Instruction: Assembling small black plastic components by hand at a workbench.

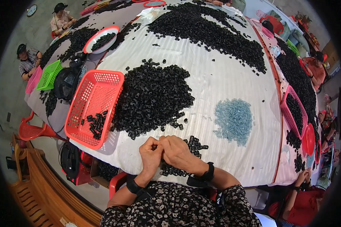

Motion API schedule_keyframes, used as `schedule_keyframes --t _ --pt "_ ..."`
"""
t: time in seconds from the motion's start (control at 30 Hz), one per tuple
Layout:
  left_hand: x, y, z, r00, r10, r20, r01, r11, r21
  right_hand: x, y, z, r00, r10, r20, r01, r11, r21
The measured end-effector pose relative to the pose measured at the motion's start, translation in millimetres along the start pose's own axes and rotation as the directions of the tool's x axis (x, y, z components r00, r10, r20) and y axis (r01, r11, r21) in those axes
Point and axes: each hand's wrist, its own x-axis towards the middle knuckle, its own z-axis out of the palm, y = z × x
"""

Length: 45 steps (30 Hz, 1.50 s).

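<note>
My left hand point(150, 152) and my right hand point(177, 152) meet over the near edge of the white-covered table, fingers pinched together. Whatever sits between the fingertips is too small and covered to make out. Just beyond my hands lies a large heap of small black plastic parts point(151, 96). A smaller group of black parts point(195, 146) spreads beside and partly under my right hand. Off to the right is a pile of small clear bluish pieces point(234, 122). The red plastic basket point(88, 85) to the left holds some black parts near its front.
A longer bank of black parts point(212, 32) stretches across the far table. A white bowl with a red rim point(113, 31), a green basket point(49, 75) and a pink basket point(294, 111) stand around. Other people sit along both sides. A wooden bench point(45, 181) is at lower left.
</note>
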Motion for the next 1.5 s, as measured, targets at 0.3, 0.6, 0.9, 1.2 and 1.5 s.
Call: schedule_keyframes --t 0.3,0.6,0.9,1.2,1.5 --pt "-3 -1 7 0.997 -0.073 -0.011 0.071 0.995 -0.074 -1 4 5 0.996 -0.02 -0.084 0.018 0.999 -0.03" --pt "2 11 4 0.981 -0.177 0.075 0.187 0.967 -0.173 -2 12 7 0.99 -0.056 -0.131 0.06 0.998 0.024" --pt "2 2 0 0.979 -0.167 0.117 0.185 0.97 -0.158 -4 10 7 0.992 -0.06 -0.108 0.064 0.997 0.036" --pt "9 23 -14 0.989 -0.112 0.091 0.131 0.963 -0.237 14 11 -21 0.979 0.16 0.125 -0.189 0.942 0.278" --pt "37 67 -118 0.874 0.399 -0.277 -0.337 0.909 0.244 0 97 -23 0.968 0.166 -0.189 -0.226 0.905 -0.361"
